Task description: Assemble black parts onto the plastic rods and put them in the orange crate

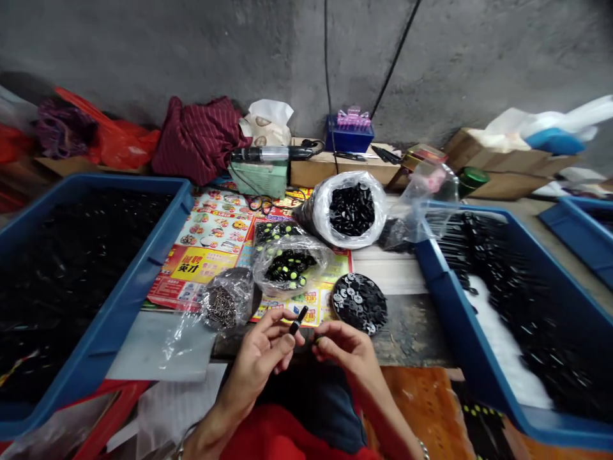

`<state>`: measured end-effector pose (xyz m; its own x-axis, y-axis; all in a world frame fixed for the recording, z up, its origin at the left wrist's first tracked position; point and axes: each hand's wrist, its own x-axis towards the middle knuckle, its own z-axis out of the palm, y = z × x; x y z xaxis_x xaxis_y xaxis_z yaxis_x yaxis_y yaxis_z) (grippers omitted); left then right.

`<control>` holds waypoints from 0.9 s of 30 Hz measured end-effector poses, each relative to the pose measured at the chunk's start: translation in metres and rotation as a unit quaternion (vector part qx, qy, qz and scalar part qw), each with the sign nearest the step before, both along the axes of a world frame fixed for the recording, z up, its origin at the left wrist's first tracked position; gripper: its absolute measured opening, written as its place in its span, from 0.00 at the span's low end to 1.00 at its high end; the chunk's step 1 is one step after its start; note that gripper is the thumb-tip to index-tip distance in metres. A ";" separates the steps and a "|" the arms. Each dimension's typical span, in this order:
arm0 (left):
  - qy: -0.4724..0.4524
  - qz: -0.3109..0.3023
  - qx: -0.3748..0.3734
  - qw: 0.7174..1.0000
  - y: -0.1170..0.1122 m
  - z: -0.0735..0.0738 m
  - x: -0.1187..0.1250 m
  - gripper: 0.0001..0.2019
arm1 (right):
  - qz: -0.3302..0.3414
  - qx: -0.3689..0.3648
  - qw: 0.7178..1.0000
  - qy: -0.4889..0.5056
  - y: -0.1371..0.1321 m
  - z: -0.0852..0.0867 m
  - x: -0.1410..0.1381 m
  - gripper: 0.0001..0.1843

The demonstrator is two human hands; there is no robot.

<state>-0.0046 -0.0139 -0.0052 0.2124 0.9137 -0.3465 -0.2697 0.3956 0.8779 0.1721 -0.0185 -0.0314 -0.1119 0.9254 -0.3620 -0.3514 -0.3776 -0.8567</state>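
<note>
Head view: left hand (pixel 258 354) pinching a black rod (pixel 297 320), right hand (pixel 342 345) curled beside it, hold unclear.

- left hand (pixel 258 361): fingers curled around a small black plastic piece (pixel 297 320), held upright and tilted toward the far side
- right hand (pixel 342 350): fingertips (pixel 320 338) pinched together just beside that piece, gripping something too small to tell
- near the hands: a clear bag of grey metal bits (pixel 223 306), a clear bag of black and green pieces (pixel 290 268), a round dark tray (pixel 334 305) of black and white pieces
- farther: a big clear bag of black pieces (pixel 352 211)
- either side: blue crates (pixel 110 319) (pixel 460 319) heaped with black pieces
</note>
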 end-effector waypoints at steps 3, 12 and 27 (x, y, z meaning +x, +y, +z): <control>-0.026 -0.008 -0.026 0.999 -0.005 -0.001 0.006 0.17 | -0.016 -0.003 0.999 0.037 -0.008 -0.001 -0.004 0.14; -0.042 -0.009 -0.075 0.996 -0.012 -0.002 0.015 0.17 | -0.040 -0.012 0.997 0.060 -0.011 -0.005 -0.008 0.15; -0.052 -0.020 -0.063 0.996 -0.015 -0.009 0.016 0.14 | -0.055 -0.005 0.998 0.033 -0.013 -0.003 -0.011 0.15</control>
<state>0.0114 -0.0294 -0.0139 0.2880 0.8546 -0.4321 -0.3397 0.5130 0.7883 0.1608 -0.0311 -0.0345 -0.0332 0.9301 -0.3658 -0.4467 -0.3412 -0.8271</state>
